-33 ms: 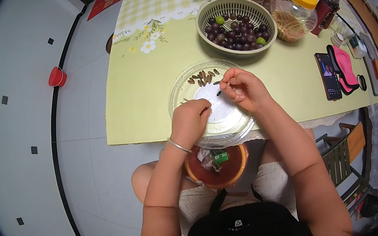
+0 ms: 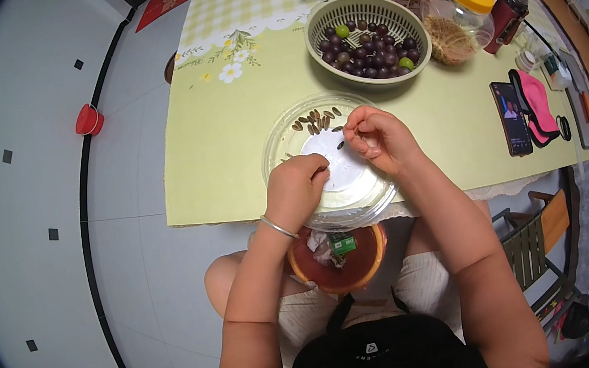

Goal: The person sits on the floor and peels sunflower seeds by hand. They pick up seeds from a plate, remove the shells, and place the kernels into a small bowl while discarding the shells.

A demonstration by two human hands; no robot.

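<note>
A round clear plastic tray (image 2: 274, 128) lies at the table's near edge. Several dark, striped seeds (image 2: 317, 120), shaped like sunflower seeds, are grouped along its far side, and a few more lie close to my right fingertips. My left hand (image 2: 298, 187), a bangle on its wrist, is over the tray's left part with its fingers curled and closed. Whatever is between its fingertips is hidden. At the tray's right side my right hand (image 2: 382, 140) is closed in a pinch, thumb against fingers. Anything it grips is too small to make out.
Beyond the tray stands a colander (image 2: 316, 45) of grapes. Right of it are a yellow-lidded jar (image 2: 451, 38) and a dark red flask (image 2: 508, 18). A phone (image 2: 511, 118) and a pink-black item (image 2: 538, 104) lie at the right. Below the table edge is a reddish bin (image 2: 306, 269).
</note>
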